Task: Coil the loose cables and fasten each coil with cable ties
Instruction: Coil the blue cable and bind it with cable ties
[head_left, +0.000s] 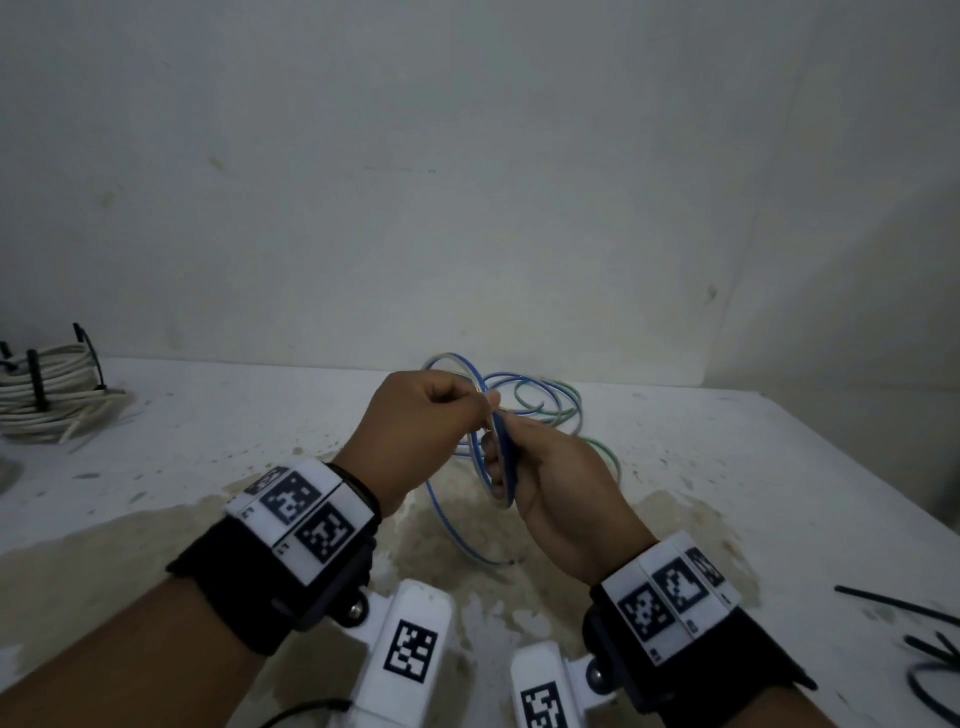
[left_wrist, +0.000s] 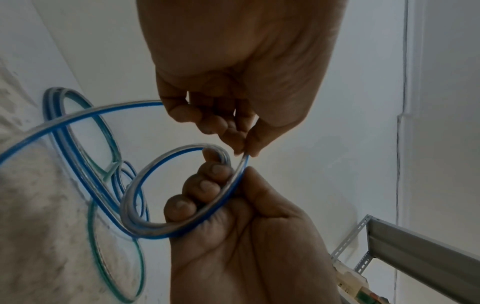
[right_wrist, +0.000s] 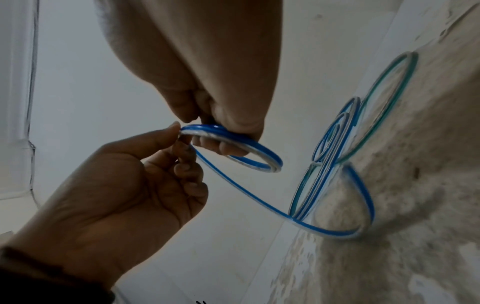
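Note:
A thin blue-and-clear cable is partly wound into a small coil (head_left: 506, 467) held above the white table (head_left: 753, 467). My right hand (head_left: 498, 462) grips that coil, fingers curled through it (left_wrist: 207, 185) (right_wrist: 221, 142). My left hand (head_left: 488, 402) pinches the cable at the top of the coil between thumb and fingertips (left_wrist: 244, 148) (right_wrist: 179, 135). The rest of the blue cable (head_left: 452, 530) trails down in loose loops onto the table. A green-and-clear cable (head_left: 566, 410) lies tangled with it just behind (left_wrist: 116, 267) (right_wrist: 389, 82).
A white cable bundle (head_left: 52, 400) bound with black ties sits at the table's far left. Loose black cable ties (head_left: 893, 605) and a black cable loop (head_left: 930, 691) lie at the right edge. A plain wall stands right behind the table. Grey metal shelving (left_wrist: 415, 246) shows to the right.

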